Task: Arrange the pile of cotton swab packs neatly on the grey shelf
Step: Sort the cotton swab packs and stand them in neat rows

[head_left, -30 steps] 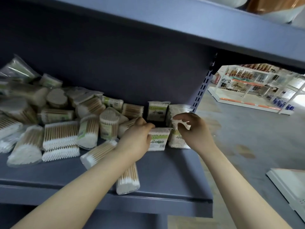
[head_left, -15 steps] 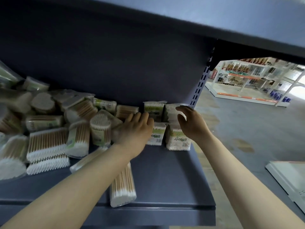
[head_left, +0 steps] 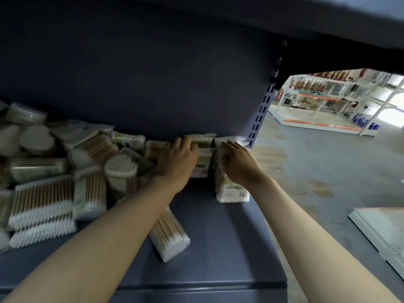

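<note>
A jumbled pile of cotton swab packs (head_left: 54,182) covers the left half of the grey shelf (head_left: 229,248). At the shelf's right end a few packs stand upright in rows. My left hand (head_left: 177,162) lies over a green-labelled pack (head_left: 202,166), and its fingertips touch the pack behind (head_left: 202,139). My right hand (head_left: 238,162) rests flat on top of the right-hand row, whose front pack (head_left: 232,191) faces me. One loose pack (head_left: 168,235) lies flat near the front edge, partly under my left forearm.
A slotted upright (head_left: 260,119) marks the shelf's right end, and the shelf above (head_left: 328,18) hangs low overhead. Right of it are the concrete floor (head_left: 328,171), a white board (head_left: 382,228) lying on it, and distant store racks (head_left: 328,99).
Both hands have reached further back and uncurled from a grip to lying flat on the upright packs. The camera has moved closer and lower.
</note>
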Motion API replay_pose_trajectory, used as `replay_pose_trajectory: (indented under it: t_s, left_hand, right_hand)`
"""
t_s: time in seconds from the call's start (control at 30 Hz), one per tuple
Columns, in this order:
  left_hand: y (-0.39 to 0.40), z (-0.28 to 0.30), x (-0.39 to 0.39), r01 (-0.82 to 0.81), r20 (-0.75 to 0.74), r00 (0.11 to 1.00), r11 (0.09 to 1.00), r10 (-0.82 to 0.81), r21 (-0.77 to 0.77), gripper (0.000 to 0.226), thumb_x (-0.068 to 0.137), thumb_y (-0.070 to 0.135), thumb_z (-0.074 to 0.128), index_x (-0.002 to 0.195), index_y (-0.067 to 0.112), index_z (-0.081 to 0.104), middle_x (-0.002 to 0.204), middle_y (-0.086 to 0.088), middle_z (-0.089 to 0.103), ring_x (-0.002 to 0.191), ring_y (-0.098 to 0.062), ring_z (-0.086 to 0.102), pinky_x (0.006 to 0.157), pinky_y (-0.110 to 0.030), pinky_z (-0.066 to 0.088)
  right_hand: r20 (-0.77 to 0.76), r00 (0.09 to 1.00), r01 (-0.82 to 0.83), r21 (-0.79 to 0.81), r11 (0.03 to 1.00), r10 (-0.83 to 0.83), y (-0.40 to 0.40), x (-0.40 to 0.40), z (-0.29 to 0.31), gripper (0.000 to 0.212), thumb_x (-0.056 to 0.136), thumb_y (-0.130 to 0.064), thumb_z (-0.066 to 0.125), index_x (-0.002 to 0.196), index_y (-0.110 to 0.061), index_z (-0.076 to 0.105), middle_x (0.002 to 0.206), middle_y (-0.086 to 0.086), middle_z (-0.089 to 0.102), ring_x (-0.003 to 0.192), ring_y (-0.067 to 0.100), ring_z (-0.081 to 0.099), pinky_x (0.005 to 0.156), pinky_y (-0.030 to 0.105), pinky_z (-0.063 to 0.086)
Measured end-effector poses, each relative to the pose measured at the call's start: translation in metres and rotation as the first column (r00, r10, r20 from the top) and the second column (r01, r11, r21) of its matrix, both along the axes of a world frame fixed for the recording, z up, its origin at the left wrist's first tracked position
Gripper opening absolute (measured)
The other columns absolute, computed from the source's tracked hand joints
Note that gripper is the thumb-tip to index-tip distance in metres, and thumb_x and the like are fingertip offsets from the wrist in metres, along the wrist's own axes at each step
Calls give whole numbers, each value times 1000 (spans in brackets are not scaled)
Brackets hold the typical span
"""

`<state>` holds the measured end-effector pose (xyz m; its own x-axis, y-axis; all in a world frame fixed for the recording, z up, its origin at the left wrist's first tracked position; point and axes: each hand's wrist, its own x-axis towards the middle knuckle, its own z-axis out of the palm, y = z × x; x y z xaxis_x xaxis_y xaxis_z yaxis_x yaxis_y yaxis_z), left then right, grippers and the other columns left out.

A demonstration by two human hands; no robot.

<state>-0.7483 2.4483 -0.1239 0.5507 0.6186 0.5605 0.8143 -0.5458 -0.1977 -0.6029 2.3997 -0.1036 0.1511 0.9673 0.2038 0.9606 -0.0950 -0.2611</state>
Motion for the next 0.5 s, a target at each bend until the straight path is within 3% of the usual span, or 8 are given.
replay_pose_trajectory:
  t_s: [0.1,0.2,0.37,0.47,0.5]
  left_hand:
    - [5,-2,4,28,11,1000,999,-28,21,45,21,-1,83,59,8,62,63,-8,58,52,-24,57,47,-23,46]
    - [9,-4,8,21,-2,1000,999,-21,27,45,20,1,83,59,9,62,63,-6,58,52,-21,57,45,-22,45]
    - [14,-4,15,4,3,1000,1000,-4,13,44,24,4,86,62,9,64,66,-6,58,53,-20,57,43,-21,43]
    - [17,-6,18,-21,-14,1000,999,21,-39,34,55,4,80,85,8,65,86,-7,60,72,-22,61,58,-27,49]
    - [17,-5,17,-39,-17,999,999,38,-30,33,55,4,80,84,8,65,84,-7,60,71,-21,61,59,-27,49]
  right_hand:
    - [43,999,-10,36,999,8,6,3,-12,83,67,-43,2,119,-1,52,126,16,52,122,28,42,100,33,29]
    - [88,996,2,32,999,-5,9,4,-17,91,62,-44,-3,123,-2,49,131,15,49,125,27,40,104,34,27]
    - [90,996,-25,67,997,19,6,2,-15,79,67,-39,1,116,-3,52,122,13,53,119,28,43,101,33,28]
    - [79,997,-22,69,997,16,5,3,-14,53,81,-27,20,117,-4,52,121,11,54,119,29,43,102,33,27]
    - [79,997,-23,71,997,17,5,3,-14,48,83,-24,24,117,-5,52,121,10,54,119,28,43,102,33,27]
